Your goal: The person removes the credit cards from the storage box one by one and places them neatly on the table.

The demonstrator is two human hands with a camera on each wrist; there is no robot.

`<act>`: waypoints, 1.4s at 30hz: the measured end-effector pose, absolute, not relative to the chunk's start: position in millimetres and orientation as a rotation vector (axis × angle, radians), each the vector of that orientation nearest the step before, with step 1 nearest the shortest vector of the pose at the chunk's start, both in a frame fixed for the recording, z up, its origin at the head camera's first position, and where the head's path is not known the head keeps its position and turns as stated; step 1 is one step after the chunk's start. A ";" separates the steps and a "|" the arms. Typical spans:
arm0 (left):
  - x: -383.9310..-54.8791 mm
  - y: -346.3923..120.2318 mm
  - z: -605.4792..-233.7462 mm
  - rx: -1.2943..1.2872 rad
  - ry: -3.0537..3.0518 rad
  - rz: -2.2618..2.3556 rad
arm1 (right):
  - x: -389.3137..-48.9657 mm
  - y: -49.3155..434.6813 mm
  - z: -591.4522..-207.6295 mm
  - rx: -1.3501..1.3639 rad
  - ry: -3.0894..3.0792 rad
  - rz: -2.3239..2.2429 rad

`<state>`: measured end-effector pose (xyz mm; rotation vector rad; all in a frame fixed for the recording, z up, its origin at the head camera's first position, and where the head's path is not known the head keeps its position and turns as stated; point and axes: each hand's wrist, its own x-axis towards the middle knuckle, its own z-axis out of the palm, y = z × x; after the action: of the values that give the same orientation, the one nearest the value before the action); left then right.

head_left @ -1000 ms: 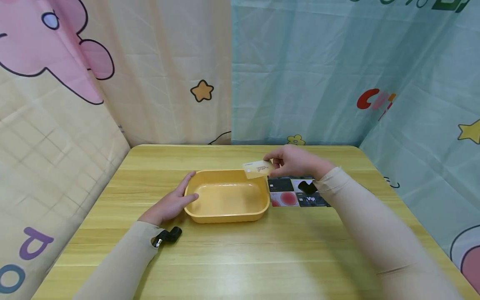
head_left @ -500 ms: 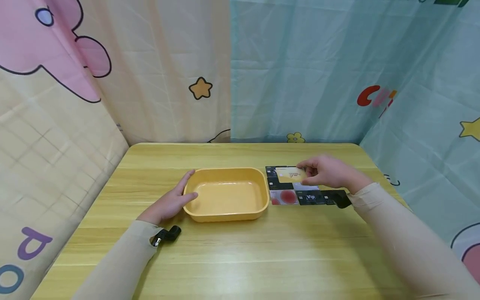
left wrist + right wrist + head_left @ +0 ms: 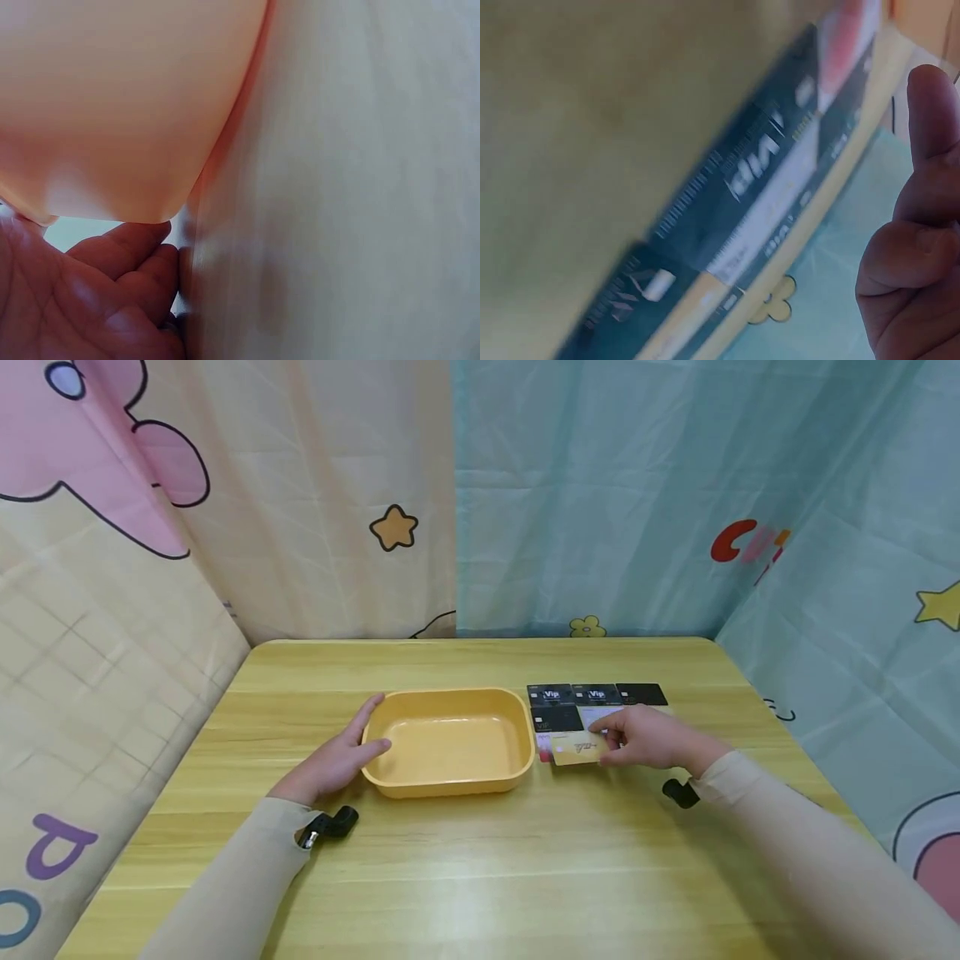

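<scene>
My left hand holds the left end of a yellow plastic tray, thumb over the rim and fingers along the outside. In the left wrist view, curled fingers lie against its lower wall. The right hand pinches a gold card above the front of a block of cards to the tray's right. Dark Vip cards form the back row, with a plain black card at its right end. The right wrist view shows a front Vip card; the gold card is hidden there.
All of this stands on a light wood table. Printed curtains hang behind it and at both sides. Black wrist mounts stick out under the sleeves.
The right hand has carried the gold card from the tray's right rim over the cards, then forward toward their front row. The left hand keeps its hold on the tray.
</scene>
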<state>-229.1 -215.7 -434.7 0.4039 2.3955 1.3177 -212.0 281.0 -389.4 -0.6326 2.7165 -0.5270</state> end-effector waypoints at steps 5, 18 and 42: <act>-229.9 -215.3 -432.9 0.409 2.406 1.310 | -206.4 276.9 -401.5 -0.598 2.677 -0.555; -231.5 -215.7 -432.7 0.437 2.420 1.291 | -196.9 271.7 -413.9 -0.549 2.654 -0.573; -231.1 -217.7 -436.6 0.438 2.411 1.306 | -193.7 262.5 -414.6 -0.556 2.655 -0.434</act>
<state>-231.1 -217.7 -436.6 0.4385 2.4107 1.3060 -193.7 262.5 -414.6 -0.5564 2.6552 -0.4345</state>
